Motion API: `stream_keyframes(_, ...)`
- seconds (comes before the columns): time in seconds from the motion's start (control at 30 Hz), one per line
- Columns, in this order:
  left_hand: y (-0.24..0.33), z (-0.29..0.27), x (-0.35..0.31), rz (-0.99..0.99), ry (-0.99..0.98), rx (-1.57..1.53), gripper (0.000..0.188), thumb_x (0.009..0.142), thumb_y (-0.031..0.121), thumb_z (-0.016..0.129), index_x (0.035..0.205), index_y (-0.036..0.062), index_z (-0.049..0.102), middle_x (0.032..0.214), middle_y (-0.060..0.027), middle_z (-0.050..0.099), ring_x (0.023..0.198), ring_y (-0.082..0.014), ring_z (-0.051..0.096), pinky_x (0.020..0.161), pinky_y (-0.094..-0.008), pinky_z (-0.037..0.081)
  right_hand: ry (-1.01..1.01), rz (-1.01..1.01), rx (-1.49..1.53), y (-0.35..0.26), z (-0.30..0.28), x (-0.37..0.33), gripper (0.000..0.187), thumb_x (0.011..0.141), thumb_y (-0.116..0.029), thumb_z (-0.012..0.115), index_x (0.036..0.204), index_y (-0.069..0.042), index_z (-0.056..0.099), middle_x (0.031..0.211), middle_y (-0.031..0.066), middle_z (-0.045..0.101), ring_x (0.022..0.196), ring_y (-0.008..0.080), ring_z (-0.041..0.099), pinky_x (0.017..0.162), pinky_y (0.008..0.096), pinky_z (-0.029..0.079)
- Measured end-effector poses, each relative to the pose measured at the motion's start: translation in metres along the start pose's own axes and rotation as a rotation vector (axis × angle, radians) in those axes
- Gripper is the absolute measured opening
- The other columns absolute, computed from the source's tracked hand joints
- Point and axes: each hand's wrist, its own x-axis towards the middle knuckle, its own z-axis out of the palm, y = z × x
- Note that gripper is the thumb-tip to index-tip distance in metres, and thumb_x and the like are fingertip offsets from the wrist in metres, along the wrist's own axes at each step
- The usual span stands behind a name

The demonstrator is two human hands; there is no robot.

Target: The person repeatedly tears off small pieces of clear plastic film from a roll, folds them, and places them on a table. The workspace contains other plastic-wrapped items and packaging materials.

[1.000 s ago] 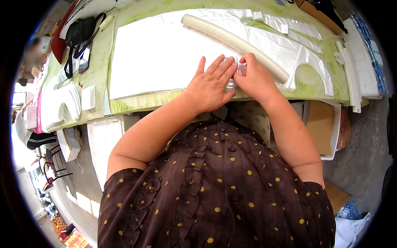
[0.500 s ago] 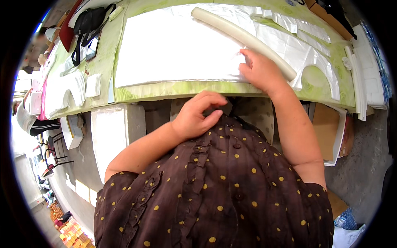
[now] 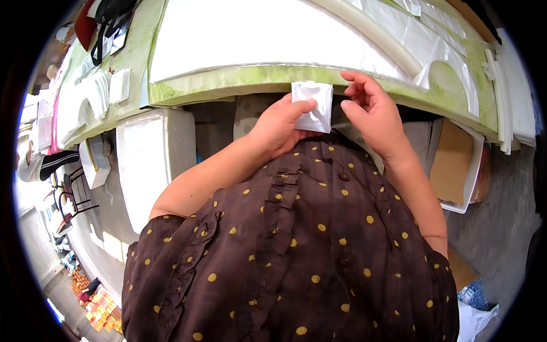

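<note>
My left hand [image 3: 278, 128] grips a small square white packet [image 3: 320, 102], shiny like plastic film, with the thumb across its front. It is held in front of my body, just off the near edge of the green-covered table [image 3: 211, 85]. To its right hovers my right hand [image 3: 380, 117], fingers loosely curled and apart from the thumb, touching nothing. A stack of large white sheets [image 3: 239, 37] lies flat beyond the hands. Across its right part rests a long pale tube [image 3: 382, 35], beside crumpled white plastic film [image 3: 436, 54].
More white sheets [image 3: 93, 94] and a small white stack [image 3: 119, 85] lie on the table's left part, near a black bag [image 3: 108, 11]. A white foam box [image 3: 154, 154] stands below on the left. An open box with cardboard [image 3: 453, 165] is below right.
My left hand, earlier near my shirt with no packet visible, now holds the packet further forward. My right hand has come off the sheets toward me. The table sits higher in view.
</note>
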Motion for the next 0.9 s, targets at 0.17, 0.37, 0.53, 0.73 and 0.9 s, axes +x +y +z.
stream_keyframes(0.17,0.005,0.007,-0.015,0.017,-0.046,-0.03,0.032,0.101,0.012,0.058,0.132,0.003,0.055,0.124,-0.0095,0.065,0.109,-0.0213,0.066,0.095,-0.041,0.055,-0.123,0.048,0.235,0.001,0.016,-0.006,0.045,0.089,-0.003,0.068,0.133,-0.004,0.06,0.102,-0.001,0.057,0.085,0.0062,0.054,0.081,0.0226,0.05)
stream_keyframes(0.37,0.003,0.004,-0.02,0.036,-0.022,-0.007,0.029,0.099,0.009,0.061,0.127,0.0021,0.059,0.119,-0.0084,0.067,0.107,-0.0196,0.067,0.093,-0.0375,0.055,-0.15,0.052,0.285,-0.002,0.023,-0.005,0.04,0.091,0.002,0.064,0.13,-0.003,0.059,0.097,-0.0026,0.057,0.085,0.0052,0.054,0.079,0.022,0.049)
stream_keyframes(0.53,0.003,0.004,-0.018,0.078,0.009,0.043,0.027,0.098,0.01,0.063,0.123,0.0013,0.062,0.116,-0.0075,0.069,0.105,-0.0183,0.067,0.091,-0.0352,0.055,-0.109,0.019,0.263,0.007,0.028,-0.005,0.028,0.101,-0.01,0.06,0.129,-0.004,0.059,0.1,-0.0014,0.06,0.085,0.0064,0.055,0.079,0.0221,0.049)
stream_keyframes(0.73,0.001,0.012,-0.018,0.121,0.124,0.127,0.028,0.098,0.011,0.064,0.123,0.0009,0.062,0.115,-0.006,0.069,0.104,-0.0151,0.066,0.091,-0.0332,0.055,0.036,0.008,0.51,0.001,0.032,-0.005,0.026,0.102,-0.013,0.062,0.126,-0.003,0.059,0.1,0.0006,0.064,0.088,0.0071,0.058,0.08,0.023,0.05)
stream_keyframes(0.9,-0.004,0.004,-0.011,0.152,0.061,0.238,0.029,0.098,0.013,0.066,0.124,0.001,0.061,0.115,-0.0043,0.068,0.102,-0.0118,0.064,0.092,-0.0303,0.053,0.066,-0.061,0.363,0.008,0.03,-0.002,0.028,0.095,-0.001,0.068,0.121,-0.004,0.06,0.098,-0.0001,0.063,0.087,0.0065,0.058,0.079,0.0231,0.049)
